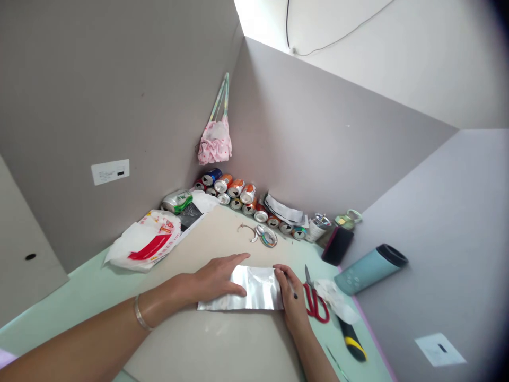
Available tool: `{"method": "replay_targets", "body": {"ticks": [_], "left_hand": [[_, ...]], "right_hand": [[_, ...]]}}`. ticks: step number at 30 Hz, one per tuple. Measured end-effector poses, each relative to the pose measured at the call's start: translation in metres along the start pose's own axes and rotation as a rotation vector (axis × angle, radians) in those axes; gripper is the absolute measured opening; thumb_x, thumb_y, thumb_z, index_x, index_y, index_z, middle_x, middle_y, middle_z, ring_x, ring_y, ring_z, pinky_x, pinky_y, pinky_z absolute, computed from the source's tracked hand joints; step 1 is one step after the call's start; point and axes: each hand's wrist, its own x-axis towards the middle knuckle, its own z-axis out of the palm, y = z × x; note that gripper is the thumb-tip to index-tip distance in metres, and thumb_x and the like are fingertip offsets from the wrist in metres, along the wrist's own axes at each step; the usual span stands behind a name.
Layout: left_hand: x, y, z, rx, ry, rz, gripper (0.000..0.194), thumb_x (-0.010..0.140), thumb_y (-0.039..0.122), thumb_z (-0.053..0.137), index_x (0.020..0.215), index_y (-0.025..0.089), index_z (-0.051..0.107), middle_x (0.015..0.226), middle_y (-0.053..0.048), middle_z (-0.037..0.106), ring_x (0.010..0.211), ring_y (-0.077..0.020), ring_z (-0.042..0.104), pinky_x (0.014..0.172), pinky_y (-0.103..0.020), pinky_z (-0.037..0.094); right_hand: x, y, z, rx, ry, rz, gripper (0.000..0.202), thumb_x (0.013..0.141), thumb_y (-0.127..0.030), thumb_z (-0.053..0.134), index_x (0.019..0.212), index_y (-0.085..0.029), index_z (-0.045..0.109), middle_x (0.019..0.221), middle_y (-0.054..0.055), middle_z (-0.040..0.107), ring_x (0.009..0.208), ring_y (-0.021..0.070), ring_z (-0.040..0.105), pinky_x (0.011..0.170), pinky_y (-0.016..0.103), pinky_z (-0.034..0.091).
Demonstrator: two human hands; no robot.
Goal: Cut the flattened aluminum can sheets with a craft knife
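Silver metal sheet lies on the pale board atop the counter, right in front of the person. L hand is spread over its left part, fingers out, gripping nothing, prob. pressing down b/c thin metal tends to curl. R hand is at the right edge w/ its grip closed round a thin pen, prob. steadying that end too. Red scissors sit just beside that hand, prob. for easy reach; cans are stacked along the wall, likely to save space.

Hard to see: pen's far end, hidden by fingers, so can't tell if it touches the metal. Black-and-yellow handle seems partly under tissue, so tool type unclear. Both forearms cut off by the frame.
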Motion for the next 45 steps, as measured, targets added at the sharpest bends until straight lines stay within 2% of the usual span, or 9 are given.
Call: {"method": "replay_targets", "body": {"ticks": [7, 10, 14, 17, 21, 24, 29, 37, 45], "left_hand": [[0.003, -0.005, 0.003, -0.010, 0.091, 0.061, 0.045, 0.098, 0.041, 0.066, 0.138, 0.022, 0.057, 0.146, -0.012, 0.054, 0.128, -0.0313, 0.057, 0.107, -0.057, 0.050], [0.005, -0.002, -0.001, -0.052, 0.153, 0.087, 0.060, 0.096, 0.047, 0.067, 0.149, 0.025, 0.048, 0.162, -0.013, 0.039, 0.146, -0.0382, 0.039, 0.119, -0.068, 0.031], [0.001, 0.011, -0.009, -0.208, 0.175, 0.097, 0.098, 0.088, 0.073, 0.064, 0.163, 0.025, 0.023, 0.174, -0.014, 0.015, 0.159, -0.0389, 0.006, 0.129, -0.061, -0.001], [-0.005, 0.024, -0.008, -0.419, 0.101, 0.091, 0.081, 0.096, 0.071, 0.053, 0.159, 0.024, 0.033, 0.168, -0.015, 0.031, 0.155, -0.0361, 0.027, 0.128, -0.061, 0.016], [-0.007, 0.034, 0.003, -0.697, -0.091, 0.067, 0.044, 0.103, 0.051, 0.056, 0.132, 0.018, 0.061, 0.126, -0.010, 0.067, 0.111, -0.0259, 0.067, 0.098, -0.051, 0.055], [-0.005, 0.034, 0.008, -0.801, -0.214, 0.015, 0.036, 0.101, 0.047, 0.061, 0.119, 0.016, 0.065, 0.110, -0.007, 0.069, 0.091, -0.0195, 0.069, 0.081, -0.040, 0.060], [-0.005, 0.029, -0.005, -0.829, -0.321, -0.012, 0.035, 0.101, 0.046, 0.062, 0.119, 0.016, 0.065, 0.113, -0.007, 0.069, 0.094, -0.0205, 0.069, 0.083, -0.041, 0.060], [-0.007, 0.030, -0.023, -0.705, -0.414, -0.001, 0.033, 0.100, 0.044, 0.063, 0.117, 0.017, 0.066, 0.113, -0.007, 0.069, 0.094, -0.0208, 0.068, 0.083, -0.041, 0.060], [-0.007, 0.032, -0.010, -0.770, -0.191, -0.079, 0.031, 0.099, 0.043, 0.066, 0.113, 0.016, 0.066, 0.107, -0.005, 0.069, 0.089, -0.0193, 0.069, 0.078, -0.037, 0.060]], "right_hand": [[0.002, 0.004, 0.000, -0.116, 0.083, -0.102, 0.040, 0.090, -0.056, 0.064, 0.097, -0.017, 0.070, 0.083, 0.010, 0.077, 0.074, 0.0269, 0.069, 0.067, 0.035, 0.056], [0.006, 0.003, -0.004, -0.198, 0.182, -0.199, 0.044, 0.095, -0.052, 0.059, 0.115, -0.013, 0.066, 0.105, 0.020, 0.078, 0.094, 0.0343, 0.073, 0.087, 0.049, 0.057], [-0.001, -0.009, -0.007, -0.319, 0.269, -0.419, 0.054, 0.092, -0.042, 0.067, 0.137, -0.014, 0.059, 0.144, 0.024, 0.061, 0.139, 0.0415, 0.050, 0.117, 0.066, 0.033], [-0.017, -0.019, 0.002, -0.454, 0.166, -0.760, 0.056, 0.094, -0.025, 0.069, 0.147, -0.020, 0.054, 0.147, 0.019, 0.061, 0.147, 0.0379, 0.046, 0.118, 0.065, 0.036], [-0.038, -0.022, 0.024, -0.612, -0.116, -1.137, 0.071, 0.097, -0.012, 0.063, 0.162, -0.018, 0.035, 0.154, 0.024, 0.053, 0.145, 0.0371, 0.050, 0.107, 0.057, 0.055], [-0.045, -0.021, 0.031, -0.626, -0.193, -1.172, 0.075, 0.099, -0.009, 0.058, 0.166, -0.015, 0.026, 0.160, 0.026, 0.046, 0.140, 0.0359, 0.056, 0.093, 0.046, 0.065], [-0.046, -0.026, 0.025, -0.690, -0.187, -1.218, 0.075, 0.101, -0.010, 0.057, 0.168, -0.017, 0.023, 0.156, 0.029, 0.050, 0.115, 0.0339, 0.075, 0.065, 0.032, 0.067], [-0.050, -0.035, 0.022, -0.618, -0.238, -1.230, 0.069, 0.102, -0.014, 0.058, 0.165, -0.023, 0.032, 0.148, 0.024, 0.061, 0.111, 0.0301, 0.078, 0.076, 0.031, 0.067], [-0.042, -0.043, 0.019, -0.720, -0.064, -1.292, 0.066, 0.103, -0.015, 0.056, 0.165, -0.021, 0.033, 0.121, 0.021, 0.079, 0.098, 0.0287, 0.081, 0.078, 0.037, 0.067]]}}
